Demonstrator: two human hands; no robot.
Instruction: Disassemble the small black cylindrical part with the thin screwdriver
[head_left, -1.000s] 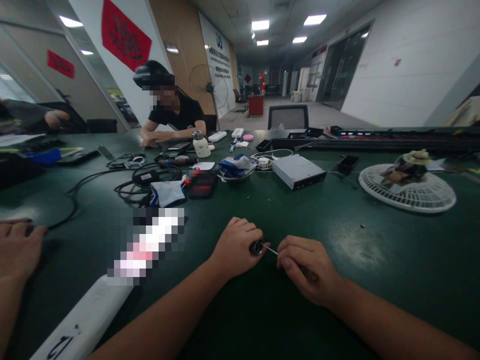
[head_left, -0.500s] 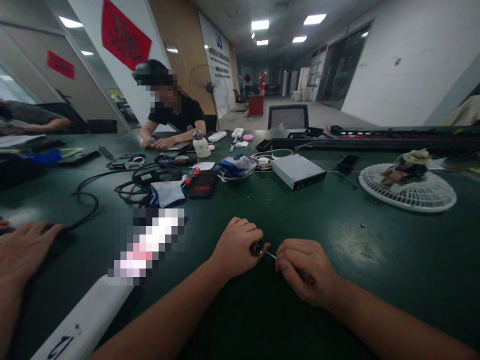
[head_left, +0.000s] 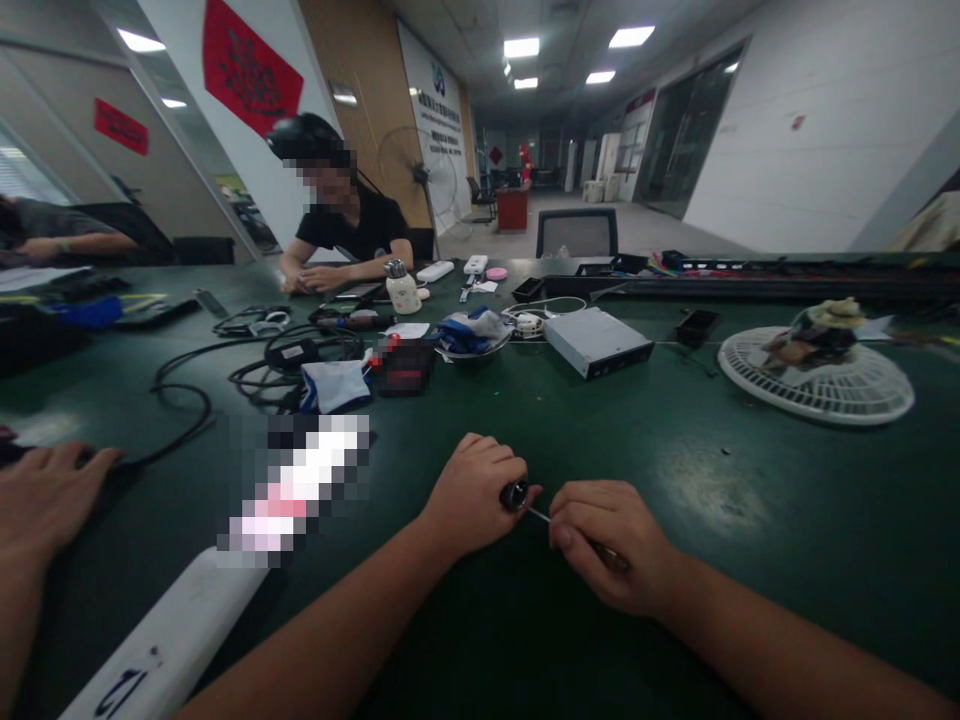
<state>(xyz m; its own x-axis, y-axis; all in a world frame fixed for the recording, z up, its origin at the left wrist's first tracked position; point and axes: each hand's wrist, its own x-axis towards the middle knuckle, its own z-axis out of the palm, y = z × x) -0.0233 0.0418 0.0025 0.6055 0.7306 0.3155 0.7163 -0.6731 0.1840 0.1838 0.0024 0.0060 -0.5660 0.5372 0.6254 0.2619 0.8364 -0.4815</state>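
My left hand (head_left: 476, 492) rests near the middle of the dark green table, fingers wrapped round a small black cylindrical part (head_left: 516, 494). The part's round, hollow-looking end faces right, toward my other hand. My right hand (head_left: 607, 535) is closed on a screwdriver (head_left: 616, 559), whose handle shows only in part under the fingers. From that fist a thin metal shaft points left to the black part. Whether its tip touches the part or a fingertip I cannot tell.
A co-worker's hand (head_left: 52, 490) lies at the left edge by a black cable (head_left: 180, 432). Between us stands a white lamp-like bar (head_left: 165, 630), partly blurred. Farther back are a grey disc drive (head_left: 596, 342), a white fan grille (head_left: 817, 395), cloths (head_left: 472, 330) and a bottle (head_left: 403, 290).
My right hand has shifted very slightly left with the screwdriver, leaving a little less shaft showing. My left hand keeps its hold. The co-worker's hand at the left edge has moved slightly.
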